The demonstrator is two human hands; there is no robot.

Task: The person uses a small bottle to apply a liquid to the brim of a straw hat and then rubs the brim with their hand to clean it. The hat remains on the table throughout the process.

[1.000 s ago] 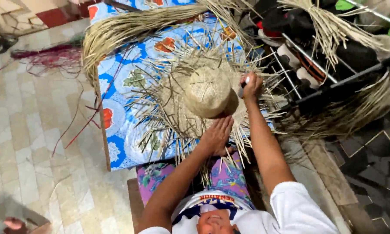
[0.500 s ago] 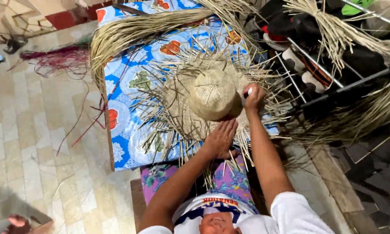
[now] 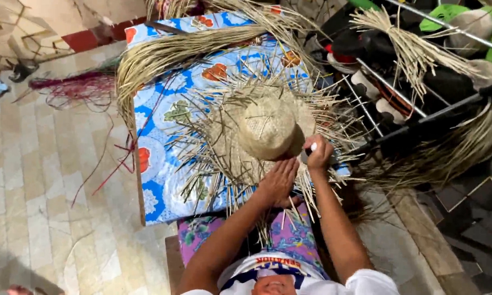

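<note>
Straw hat, half woven, loose strands fanning out, lying on blue flowered cloth. Left hand flat on near brim, fingers spread, gripping nothing. Right hand beside crown, fingers curled tight round small white-tipped tool.

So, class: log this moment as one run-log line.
left hand: flat on straw hat brim | right hand: grips small tool | table: blue floral cloth
</note>
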